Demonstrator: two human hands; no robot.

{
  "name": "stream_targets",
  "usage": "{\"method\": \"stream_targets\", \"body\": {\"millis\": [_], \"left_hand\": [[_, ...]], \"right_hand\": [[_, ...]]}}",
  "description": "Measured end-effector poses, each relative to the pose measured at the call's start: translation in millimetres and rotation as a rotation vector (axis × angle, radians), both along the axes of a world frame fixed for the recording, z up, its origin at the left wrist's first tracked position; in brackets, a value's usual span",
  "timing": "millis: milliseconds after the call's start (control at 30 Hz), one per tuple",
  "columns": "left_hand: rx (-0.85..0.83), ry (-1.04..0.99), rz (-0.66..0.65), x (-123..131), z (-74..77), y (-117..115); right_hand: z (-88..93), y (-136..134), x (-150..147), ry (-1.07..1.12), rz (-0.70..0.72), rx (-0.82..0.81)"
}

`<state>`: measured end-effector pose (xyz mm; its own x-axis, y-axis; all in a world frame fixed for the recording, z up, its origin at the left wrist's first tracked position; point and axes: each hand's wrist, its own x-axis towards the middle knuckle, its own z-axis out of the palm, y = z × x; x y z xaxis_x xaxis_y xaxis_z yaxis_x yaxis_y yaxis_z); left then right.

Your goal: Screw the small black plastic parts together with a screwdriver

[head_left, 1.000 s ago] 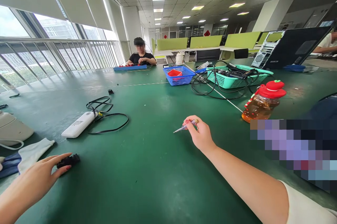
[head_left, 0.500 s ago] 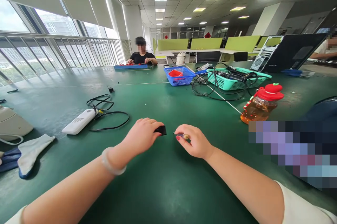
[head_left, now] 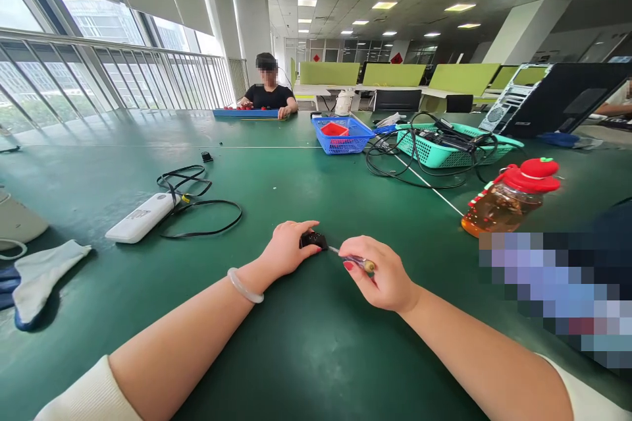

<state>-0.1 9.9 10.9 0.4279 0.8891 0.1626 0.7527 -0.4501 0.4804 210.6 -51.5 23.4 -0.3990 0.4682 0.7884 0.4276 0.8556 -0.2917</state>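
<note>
The left hand (head_left: 286,251) pinches a black block (head_left: 313,240) between thumb and fingers; just right of the block, the right hand (head_left: 389,277) is curled around a slim screwdriver (head_left: 368,265), its tip at the block's right end, contact too small to tell. The green surface (head_left: 276,355) spreads around the block, its far edge well beyond. Far behind-left of the block runs a railing (head_left: 172,72); well left lie a glove (head_left: 44,279) and white device (head_left: 141,218); beyond, a blue basket (head_left: 345,145); well right, a bottle (head_left: 506,209)
</note>
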Motion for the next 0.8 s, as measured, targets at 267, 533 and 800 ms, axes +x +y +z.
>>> {"method": "stream_targets", "body": {"millis": [267, 533, 800], "left_hand": [[-0.02, -0.012, 0.034, 2.5, 0.2, -0.1], [-0.019, -0.01, 0.027, 0.4, -1.5, 1.0], [-0.007, -0.026, 0.029, -0.4, -3.4, 1.2]], "right_hand": [[-3.4, -2.6, -3.9, -0.062, 0.06, -0.027], [-2.4, -3.8, -5.6, -0.118, 0.087, 0.012], [0.7, -6.4, -10.5, -0.364, 0.112, 0.175]]}}
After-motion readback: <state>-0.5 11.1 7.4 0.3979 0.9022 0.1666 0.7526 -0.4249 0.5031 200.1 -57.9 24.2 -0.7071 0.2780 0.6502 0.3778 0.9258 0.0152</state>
